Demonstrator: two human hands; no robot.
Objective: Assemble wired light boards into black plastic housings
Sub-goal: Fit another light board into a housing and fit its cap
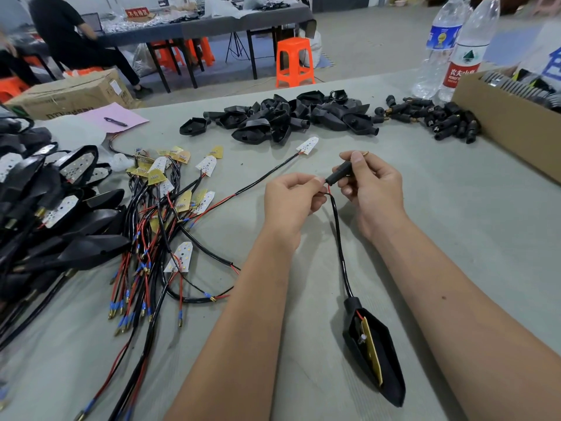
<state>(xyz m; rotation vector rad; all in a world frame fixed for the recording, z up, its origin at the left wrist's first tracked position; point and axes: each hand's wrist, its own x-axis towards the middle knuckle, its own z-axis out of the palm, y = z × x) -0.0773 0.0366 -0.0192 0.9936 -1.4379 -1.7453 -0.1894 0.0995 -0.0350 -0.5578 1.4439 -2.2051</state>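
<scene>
While R hand (372, 189) pinches a black stem sleeve (340, 174) and L hand (293, 197) fingers pinch the red wire end at its mouth, the lead looks to be mid-threading; both sets of fingers narrow, closed on parts. Cable (340, 238) runs back toward the body to a black housing (375, 357) lying on the surface (455, 208), light board (372, 349) tilted inside, not seated flat. Slack probably lets the sleeve slide w/o dragging the housing. Room: open to the R and near side; loose wired boards (170, 208) crowd L, empty housings (285, 117) beyond, cardboard box (510, 129) at the R edge.
</scene>
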